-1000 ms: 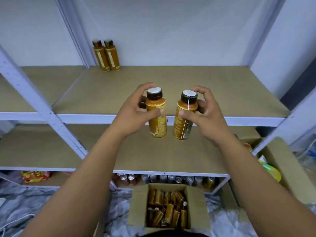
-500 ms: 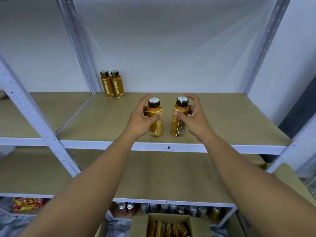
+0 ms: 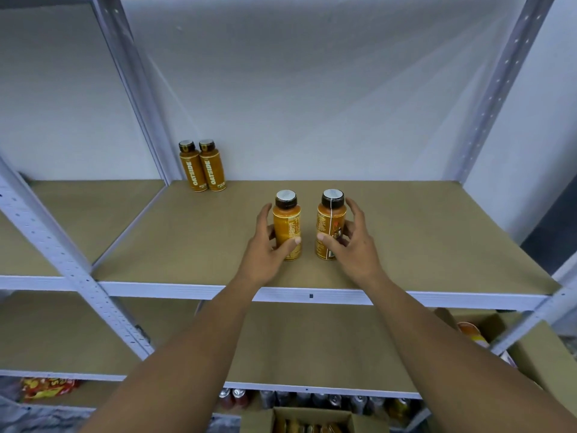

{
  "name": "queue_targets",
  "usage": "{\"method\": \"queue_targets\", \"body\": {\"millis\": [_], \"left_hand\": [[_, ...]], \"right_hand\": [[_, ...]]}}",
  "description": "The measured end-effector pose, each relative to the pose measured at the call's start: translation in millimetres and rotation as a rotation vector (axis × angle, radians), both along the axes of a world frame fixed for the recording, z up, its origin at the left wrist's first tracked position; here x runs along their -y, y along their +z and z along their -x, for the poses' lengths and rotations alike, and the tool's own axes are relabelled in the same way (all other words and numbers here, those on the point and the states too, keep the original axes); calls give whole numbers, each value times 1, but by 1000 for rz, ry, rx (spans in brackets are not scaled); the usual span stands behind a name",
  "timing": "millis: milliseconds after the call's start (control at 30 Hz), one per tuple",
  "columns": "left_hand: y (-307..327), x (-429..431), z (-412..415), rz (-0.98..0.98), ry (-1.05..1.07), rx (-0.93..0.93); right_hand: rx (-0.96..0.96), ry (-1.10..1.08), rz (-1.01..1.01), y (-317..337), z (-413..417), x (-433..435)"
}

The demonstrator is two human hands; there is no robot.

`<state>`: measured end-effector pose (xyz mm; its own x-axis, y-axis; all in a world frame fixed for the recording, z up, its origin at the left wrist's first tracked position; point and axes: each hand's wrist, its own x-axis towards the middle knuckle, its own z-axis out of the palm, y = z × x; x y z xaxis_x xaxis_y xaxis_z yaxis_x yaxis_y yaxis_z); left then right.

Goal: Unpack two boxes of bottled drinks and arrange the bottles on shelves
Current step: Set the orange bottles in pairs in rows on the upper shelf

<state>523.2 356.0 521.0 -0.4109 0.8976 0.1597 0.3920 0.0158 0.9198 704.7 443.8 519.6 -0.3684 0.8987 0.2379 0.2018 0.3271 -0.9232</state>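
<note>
Gripping left Oatside bottle (image 3: pixel 287 228) in left hand (image 3: pixel 265 256), right Oatside bottle (image 3: pixel 327 226) in right hand (image 3: pixel 357 250), on the shelf (image 3: pixel 431 242); risking toppling 1 by releasing unevenly.

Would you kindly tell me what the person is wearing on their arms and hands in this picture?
Nothing is worn on either arm. The left forearm and right forearm are uncovered, with no sleeve in view down to the bottom edge of the frame. The left hand and right hand have no gloves. No ring, watch or bracelet shows on the sides facing the camera.
</note>
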Motion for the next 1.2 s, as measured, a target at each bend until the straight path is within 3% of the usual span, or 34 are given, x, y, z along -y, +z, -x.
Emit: {"method": "queue_targets", "body": {"millis": [333,600,1200], "left_hand": [[-8,-5,3,-15,106,-41],[-14,-3,8,17,84,12],[-13,-3,3,23,135,-68]], "right_hand": [[8,-64,-15,-11,4,-11],[8,-63,18,-11,2,-9],[83,-97,-41,-12,4,-8]]}}
